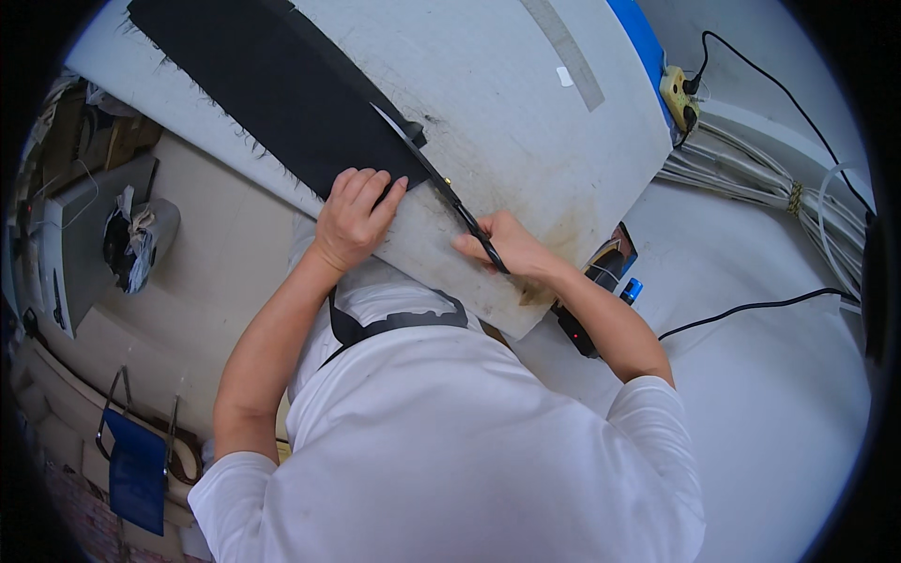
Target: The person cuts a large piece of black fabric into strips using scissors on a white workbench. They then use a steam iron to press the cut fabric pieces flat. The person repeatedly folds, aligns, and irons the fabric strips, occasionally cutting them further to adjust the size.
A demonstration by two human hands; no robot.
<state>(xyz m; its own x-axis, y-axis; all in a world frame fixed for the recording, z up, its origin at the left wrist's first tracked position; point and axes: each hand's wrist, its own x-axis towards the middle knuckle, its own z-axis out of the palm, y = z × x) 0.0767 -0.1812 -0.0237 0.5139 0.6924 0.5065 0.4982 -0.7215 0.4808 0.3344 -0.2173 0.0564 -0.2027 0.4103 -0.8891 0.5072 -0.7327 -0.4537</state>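
Observation:
A long strip of black cloth (272, 89) lies on a white worktable (526, 103), running from the far left toward its near edge. My left hand (355, 216) presses flat on the near end of the cloth. My right hand (507, 246) grips the black handles of a pair of scissors (434, 178). The blades point up and to the left, with their tips at the cloth's right edge.
A grey ruler (563, 52) lies across the far part of the table. A yellow power strip (678, 94) and bundled white cables (751, 178) sit at the right. A black device with a red light (574, 328) hangs below the table edge. A blue stool (136, 474) stands lower left.

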